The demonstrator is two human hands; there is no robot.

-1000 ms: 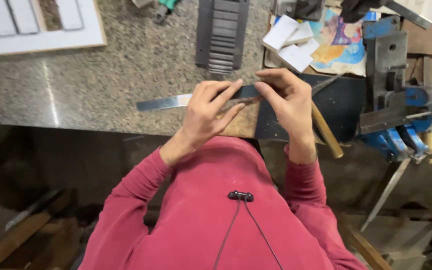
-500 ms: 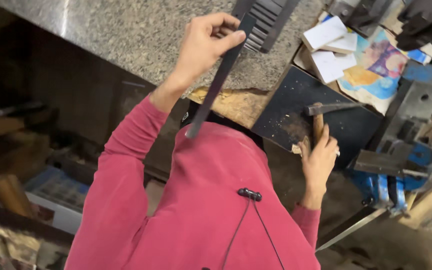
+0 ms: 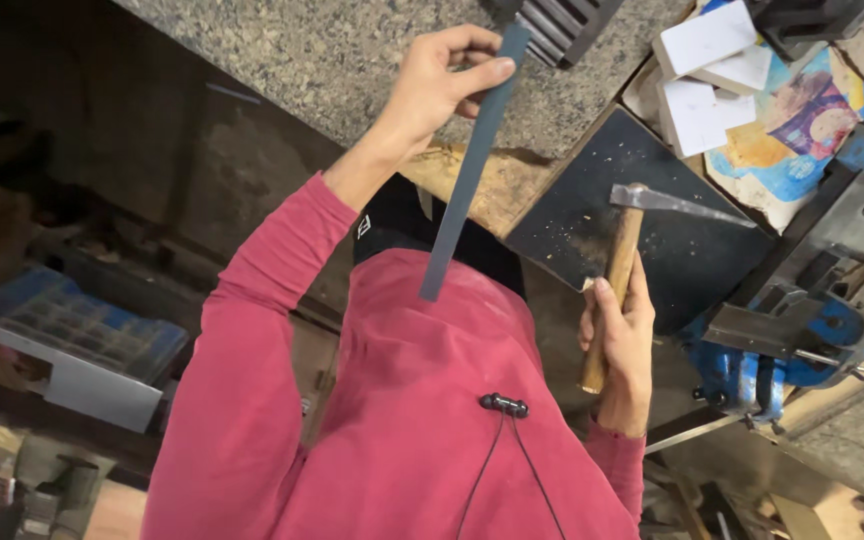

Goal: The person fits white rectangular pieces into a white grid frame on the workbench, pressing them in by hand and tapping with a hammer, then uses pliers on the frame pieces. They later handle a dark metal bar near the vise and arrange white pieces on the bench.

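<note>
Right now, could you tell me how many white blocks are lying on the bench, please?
3 white blocks: one at the top edge, one just right of and below it, one lowest, beside the dark plate. Others may lie out of frame.

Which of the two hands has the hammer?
The right hand, wrapped around the wooden hammer handle beside the dark plate. The left hand holds up a flat metal strip instead.

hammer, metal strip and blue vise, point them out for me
hammer [image 3: 615, 262], head view, upper part of its wooden handle
metal strip [image 3: 467, 170], head view, middle of the flat bar
blue vise [image 3: 832, 320], head view, blue body
</note>
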